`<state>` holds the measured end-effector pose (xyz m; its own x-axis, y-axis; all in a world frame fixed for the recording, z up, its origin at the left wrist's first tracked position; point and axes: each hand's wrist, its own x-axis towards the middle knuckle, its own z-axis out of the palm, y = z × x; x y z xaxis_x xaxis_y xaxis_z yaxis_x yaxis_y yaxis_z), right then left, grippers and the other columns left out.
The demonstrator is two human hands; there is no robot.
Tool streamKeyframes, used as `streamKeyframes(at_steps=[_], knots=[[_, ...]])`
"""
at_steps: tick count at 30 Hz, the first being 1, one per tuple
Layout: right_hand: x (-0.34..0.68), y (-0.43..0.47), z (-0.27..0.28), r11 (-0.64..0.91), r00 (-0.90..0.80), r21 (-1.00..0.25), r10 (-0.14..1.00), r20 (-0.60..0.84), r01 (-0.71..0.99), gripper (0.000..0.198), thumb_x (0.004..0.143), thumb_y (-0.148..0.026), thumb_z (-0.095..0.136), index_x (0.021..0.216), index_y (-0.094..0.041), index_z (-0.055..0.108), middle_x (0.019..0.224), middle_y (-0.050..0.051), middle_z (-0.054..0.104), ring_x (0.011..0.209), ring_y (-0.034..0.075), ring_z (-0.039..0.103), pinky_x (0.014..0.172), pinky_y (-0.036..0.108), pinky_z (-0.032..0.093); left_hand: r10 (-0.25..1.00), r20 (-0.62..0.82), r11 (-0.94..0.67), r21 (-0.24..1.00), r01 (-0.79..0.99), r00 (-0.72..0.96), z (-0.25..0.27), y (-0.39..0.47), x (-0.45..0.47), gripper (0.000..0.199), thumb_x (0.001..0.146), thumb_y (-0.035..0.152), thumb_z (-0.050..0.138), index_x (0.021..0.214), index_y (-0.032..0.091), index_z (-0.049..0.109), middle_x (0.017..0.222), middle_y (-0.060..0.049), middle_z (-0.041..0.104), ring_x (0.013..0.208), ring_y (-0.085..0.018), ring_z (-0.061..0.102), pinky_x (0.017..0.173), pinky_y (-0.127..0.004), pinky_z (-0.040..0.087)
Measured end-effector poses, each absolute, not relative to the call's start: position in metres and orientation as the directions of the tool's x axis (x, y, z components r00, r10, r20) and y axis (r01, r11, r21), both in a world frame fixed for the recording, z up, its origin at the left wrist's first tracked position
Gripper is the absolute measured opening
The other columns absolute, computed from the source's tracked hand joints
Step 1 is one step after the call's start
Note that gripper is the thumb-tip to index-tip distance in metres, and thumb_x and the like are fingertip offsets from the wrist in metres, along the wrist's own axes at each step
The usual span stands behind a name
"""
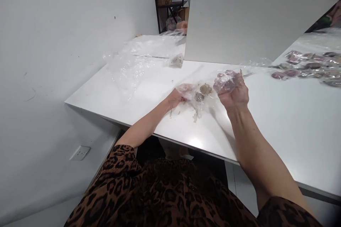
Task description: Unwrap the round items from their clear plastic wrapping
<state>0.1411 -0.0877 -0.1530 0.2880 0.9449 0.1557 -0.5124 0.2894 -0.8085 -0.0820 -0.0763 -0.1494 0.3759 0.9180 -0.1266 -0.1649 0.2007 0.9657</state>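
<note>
Both my hands work a clear plastic bag (205,90) above the white table (279,120). My left hand (176,98) pinches the bag's left end, fingers closed on the film. My right hand (232,88) grips the bag's right end, with plastic bunched over the fingers. Inside the bag lie brownish-grey clumps (203,91) of some crumbly stuff. Small crumbs (195,116) are scattered on the table just below the bag.
A loose sheet of clear plastic (133,64) lies at the table's far left with another small clump (176,61). Several filled bags (309,67) lie at the far right. A white partition (239,17) stands behind. A shelf (170,7) shows in the gap.
</note>
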Motion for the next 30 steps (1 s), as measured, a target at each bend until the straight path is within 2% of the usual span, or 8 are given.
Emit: streamKeyframes(at_steps=[5, 9, 15, 18, 21, 24, 26, 30], knots=[[0.150, -0.082, -0.154, 0.344, 0.394, -0.676, 0.915, 0.085, -0.652, 0.023, 0.094, -0.051, 0.065, 0.082, -0.031, 0.069, 0.093, 0.003, 0.075, 0.105, 0.025, 0.073, 0.083, 0.046, 0.067, 0.792, -0.105, 0.075, 0.994, 0.074, 0.602, -0.154, -0.080, -0.082, 0.074, 0.057, 0.009, 0.081, 0.127, 0.019, 0.060, 0.108, -0.009, 0.064, 0.086, -0.017, 0.063, 0.081, -0.035, 0.053], [0.162, -0.073, -0.159, 0.381, 0.479, -0.580, 0.877, -0.019, -0.720, 0.028, 0.097, -0.049, 0.059, 0.078, -0.030, 0.066, 0.083, 0.003, 0.072, 0.098, 0.025, 0.074, 0.081, 0.048, 0.069, 0.760, -0.073, -0.046, 0.985, 0.166, 0.646, -0.156, -0.084, -0.082, 0.088, 0.055, 0.004, 0.071, 0.139, 0.024, 0.054, 0.124, -0.014, 0.061, 0.101, -0.021, 0.062, 0.084, -0.035, 0.051], [0.160, -0.071, -0.162, 0.371, 0.466, -0.547, 0.884, -0.040, -0.750, 0.043, 0.105, -0.052, 0.046, 0.080, -0.023, 0.066, 0.087, 0.003, 0.070, 0.087, 0.015, 0.072, 0.088, 0.036, 0.066, 0.910, 0.247, -0.318, 0.932, 0.177, 0.334, -0.147, -0.108, -0.070, 0.045, 0.085, 0.040, 0.072, 0.126, 0.025, 0.062, 0.135, -0.012, 0.061, 0.118, -0.026, 0.057, 0.100, -0.039, 0.045], [0.158, -0.069, -0.166, 0.388, 0.456, -0.633, 0.888, 0.061, -0.670, 0.040, 0.098, -0.060, 0.055, 0.084, -0.025, 0.068, 0.093, 0.003, 0.071, 0.089, 0.016, 0.071, 0.087, 0.040, 0.065, 0.824, 0.370, -0.518, 0.798, 0.309, 0.429, -0.147, -0.120, -0.056, 0.044, 0.085, 0.060, 0.074, 0.109, 0.023, 0.069, 0.122, -0.012, 0.065, 0.116, -0.030, 0.056, 0.106, -0.044, 0.039], [0.161, -0.066, -0.171, 0.400, 0.445, -0.670, 0.888, 0.116, -0.625, 0.040, 0.093, -0.066, 0.059, 0.086, -0.028, 0.069, 0.097, 0.004, 0.071, 0.093, 0.019, 0.070, 0.086, 0.042, 0.064, 0.758, 0.346, -0.626, 0.623, 0.469, 0.553, -0.153, -0.125, -0.041, 0.041, 0.079, 0.053, 0.083, 0.101, 0.021, 0.070, 0.114, -0.013, 0.066, 0.111, -0.033, 0.055, 0.105, -0.049, 0.037], [0.168, -0.061, -0.174, 0.398, 0.464, -0.665, 0.881, 0.087, -0.632, 0.041, 0.092, -0.068, 0.058, 0.087, -0.029, 0.069, 0.100, 0.005, 0.071, 0.093, 0.019, 0.068, 0.085, 0.042, 0.063, 0.740, 0.313, -0.657, 0.524, 0.542, 0.595, -0.155, -0.125, -0.038, 0.013, 0.086, 0.029, 0.075, 0.090, 0.019, 0.068, 0.110, -0.013, 0.067, 0.107, -0.032, 0.054, 0.101, -0.047, 0.037], [0.173, -0.059, -0.174, 0.391, 0.475, -0.666, 0.878, 0.063, -0.635, 0.042, 0.091, -0.069, 0.057, 0.087, -0.029, 0.068, 0.101, 0.005, 0.070, 0.091, 0.019, 0.067, 0.085, 0.043, 0.062, 0.751, 0.333, -0.644, 0.557, 0.524, 0.569, -0.149, -0.125, -0.044, 0.007, 0.092, 0.022, 0.064, 0.086, 0.020, 0.064, 0.105, -0.011, 0.068, 0.104, -0.028, 0.056, 0.100, -0.046, 0.038], [0.178, -0.062, -0.168, 0.346, 0.466, -0.708, 0.884, 0.027, -0.616, 0.047, 0.090, -0.073, 0.055, 0.083, -0.028, 0.064, 0.097, 0.004, 0.067, 0.087, 0.018, 0.064, 0.083, 0.043, 0.061, 0.841, 0.359, -0.487, 0.828, 0.278, 0.405, -0.128, -0.120, -0.062, 0.013, 0.101, 0.028, 0.053, 0.090, 0.021, 0.055, 0.097, -0.006, 0.070, 0.097, -0.019, 0.063, 0.095, -0.036, 0.047]])
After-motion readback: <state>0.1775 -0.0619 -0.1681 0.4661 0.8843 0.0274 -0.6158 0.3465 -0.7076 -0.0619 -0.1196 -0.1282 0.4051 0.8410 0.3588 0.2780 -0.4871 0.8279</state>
